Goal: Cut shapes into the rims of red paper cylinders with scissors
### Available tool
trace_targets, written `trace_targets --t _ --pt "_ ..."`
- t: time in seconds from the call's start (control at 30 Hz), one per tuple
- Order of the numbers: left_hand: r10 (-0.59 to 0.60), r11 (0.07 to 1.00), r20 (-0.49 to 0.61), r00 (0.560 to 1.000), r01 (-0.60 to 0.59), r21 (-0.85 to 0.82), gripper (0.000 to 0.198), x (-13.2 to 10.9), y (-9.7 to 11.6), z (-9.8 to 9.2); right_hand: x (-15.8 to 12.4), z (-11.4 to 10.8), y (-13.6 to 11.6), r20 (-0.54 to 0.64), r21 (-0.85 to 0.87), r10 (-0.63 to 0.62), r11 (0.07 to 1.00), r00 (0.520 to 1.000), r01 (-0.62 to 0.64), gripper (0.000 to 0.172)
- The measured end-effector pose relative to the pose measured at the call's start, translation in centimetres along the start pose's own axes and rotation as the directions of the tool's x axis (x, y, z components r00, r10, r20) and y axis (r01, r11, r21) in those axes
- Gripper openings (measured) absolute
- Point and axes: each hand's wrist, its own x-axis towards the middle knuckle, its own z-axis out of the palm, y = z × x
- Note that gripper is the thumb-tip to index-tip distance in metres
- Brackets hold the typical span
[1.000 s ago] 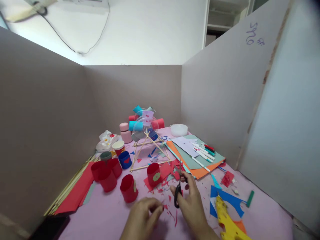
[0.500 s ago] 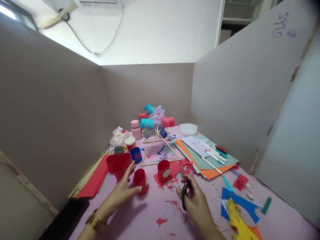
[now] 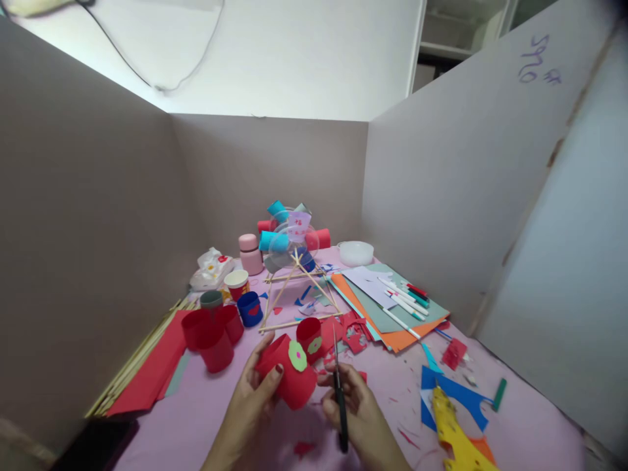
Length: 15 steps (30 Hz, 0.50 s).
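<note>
Red cup [image 3: 289,378] is being held tilted, just above the near middle of the pink table [image 3: 216,418], its green flower sticker [image 3: 297,355] facing up. Left hand [image 3: 252,402] is gripping the cup from the left, fingers [image 3: 271,379] curling around its wall. Right hand [image 3: 356,412] is sitting just right of the cup, fingers closing around the black scissors [image 3: 338,392]; blades are pointing away from the person and lying together. Right fingertips are touching or nearly touching the cup; cannot tell which.

Just beyond the cup, a second red cup [image 3: 310,337] with a like sticker is standing upright. Red scraps [image 3: 354,330] are lying to its right. Farther left, a cluster of red cups [image 3: 210,340] is standing, with a blue cup [image 3: 250,309] behind them. Red paper [image 3: 152,373] and sticks [image 3: 132,369] are lying along the left wall.

Far middle: a wheel model [image 3: 289,239] on a stick frame [image 3: 294,294] is standing, with a pink bottle [image 3: 250,254] to its left and a white bowl [image 3: 356,252] to its right. Paper sheets [image 3: 392,324] carrying markers [image 3: 405,297] are lying right of the frame. A yellow glue gun [image 3: 454,438] is lying near right, on blue paper [image 3: 454,392].
</note>
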Motion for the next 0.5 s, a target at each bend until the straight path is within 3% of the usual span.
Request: trace_targets --t 0.13,0.27,0.37,0.43,0.5 --pt "-0.028 0.996 0.007 1.000 0.028 -0.084 0.083 -1.4 -1.2 2.3 0.0 0.2 -0.2 0.074 0.141 -0.072 0.988 0.995 0.061 0.070" --pt "-0.030 0.995 -0.023 0.999 0.027 -0.099 0.080 -1.9 -2.1 2.7 -0.2 -0.3 -0.9 0.131 0.139 -0.058 0.989 0.990 0.040 0.056" --pt "0.002 0.998 -0.035 0.999 -0.005 -0.070 0.084 -2.0 -2.4 2.3 -0.4 -0.5 -1.4 0.137 0.154 0.003 0.988 0.991 -0.025 0.050" --pt "0.043 0.996 -0.042 0.998 -0.047 -0.082 0.081 -2.0 -2.5 1.9 -0.4 -0.5 -1.6 0.105 0.253 0.075 0.962 0.992 -0.100 0.047" --pt "0.059 0.993 -0.069 0.996 -0.066 -0.096 0.070 -2.1 -2.7 1.6 -0.3 -0.7 -1.6 0.146 0.374 0.162 0.904 0.976 -0.206 0.042"
